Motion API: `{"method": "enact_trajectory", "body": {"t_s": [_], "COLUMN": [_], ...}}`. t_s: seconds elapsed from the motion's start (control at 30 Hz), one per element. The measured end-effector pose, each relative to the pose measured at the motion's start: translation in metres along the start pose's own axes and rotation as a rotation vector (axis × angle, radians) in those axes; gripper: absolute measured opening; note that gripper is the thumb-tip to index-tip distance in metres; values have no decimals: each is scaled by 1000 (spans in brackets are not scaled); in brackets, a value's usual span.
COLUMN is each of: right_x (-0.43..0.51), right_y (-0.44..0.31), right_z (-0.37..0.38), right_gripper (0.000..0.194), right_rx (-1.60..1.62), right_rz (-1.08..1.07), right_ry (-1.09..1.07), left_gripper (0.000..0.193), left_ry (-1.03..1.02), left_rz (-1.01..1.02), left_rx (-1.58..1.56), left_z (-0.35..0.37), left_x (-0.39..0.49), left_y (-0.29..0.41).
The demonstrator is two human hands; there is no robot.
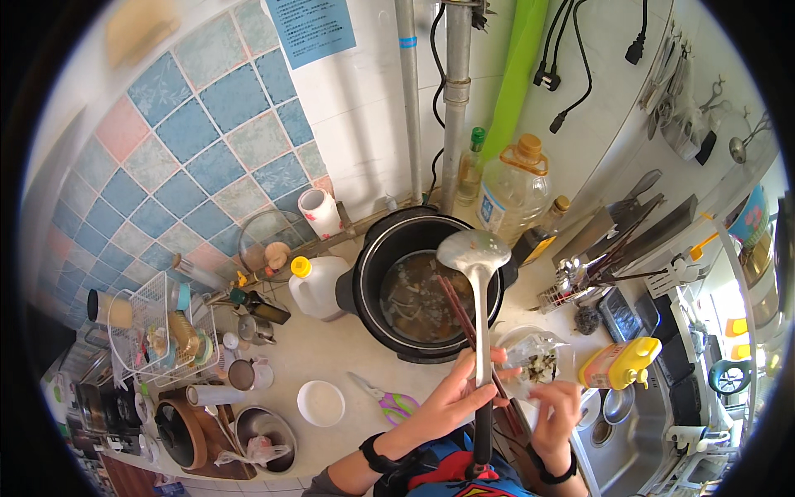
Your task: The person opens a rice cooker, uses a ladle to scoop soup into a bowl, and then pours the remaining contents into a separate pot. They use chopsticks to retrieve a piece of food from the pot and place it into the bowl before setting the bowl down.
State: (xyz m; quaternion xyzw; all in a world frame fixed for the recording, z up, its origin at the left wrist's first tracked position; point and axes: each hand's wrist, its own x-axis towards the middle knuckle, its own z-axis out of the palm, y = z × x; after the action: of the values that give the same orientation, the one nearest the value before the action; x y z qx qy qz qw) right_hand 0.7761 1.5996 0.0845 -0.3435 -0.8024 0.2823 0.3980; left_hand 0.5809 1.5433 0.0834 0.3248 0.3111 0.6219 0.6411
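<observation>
My left hand (456, 394) grips a metal ladle (479, 292) with a black handle, its bowl raised over the pressure cooker pot (388, 261). A pair of reddish-brown chopsticks (456, 304) is held in the same hand, their tips above the pot. Inside the pot is a brownish broth (413, 304) with pale pieces in it. My right hand (554, 410) has curled fingers beside a clear plastic bag (539, 345). Dark and white food pieces (541, 368) show through the bag. Whether the right fingers pinch the bag is unclear.
A white jug (320, 292) stands left of the pot. Scissors (385, 397) and a white bowl (320, 402) lie on the counter. A large oil bottle (515, 192) is behind the pot. A yellow pump bottle (621, 365) stands by the sink (640, 447).
</observation>
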Motion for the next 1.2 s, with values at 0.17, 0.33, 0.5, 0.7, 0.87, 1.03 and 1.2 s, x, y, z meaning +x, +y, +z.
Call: {"method": "enact_trajectory", "body": {"t_s": [0.17,0.33,0.5,0.7,0.87,1.03,1.2], "right_x": [-15,-8,-4,37,72,101,126], "right_y": [-28,-27,-25,-18,-13,-16,-19], "right_z": [-5,26,18,-27,-32,-10,7], "right_gripper": [37,59,56,47,42,44,44], "right_rx": [-53,-63,55,217,313,262,168], "right_rz": [-25,89,232,663,717,801,634], "right_ry": [-223,-209,-176,-105,-370,-632,-844], "left_gripper": [50,49,46,43,36,31,29], "left_ry": [59,71,86,391,697,865,892], "left_rz": [157,184,237,185,136,88,133], "left_rx": [115,155,293,517,525,575,743], "left_z": [10,18,7,-34,-74,-94,-104], "left_x": [17,27,28,-29,-79,-104,-98], "left_y": [-10,-12,-1,28,41,35,26]}}
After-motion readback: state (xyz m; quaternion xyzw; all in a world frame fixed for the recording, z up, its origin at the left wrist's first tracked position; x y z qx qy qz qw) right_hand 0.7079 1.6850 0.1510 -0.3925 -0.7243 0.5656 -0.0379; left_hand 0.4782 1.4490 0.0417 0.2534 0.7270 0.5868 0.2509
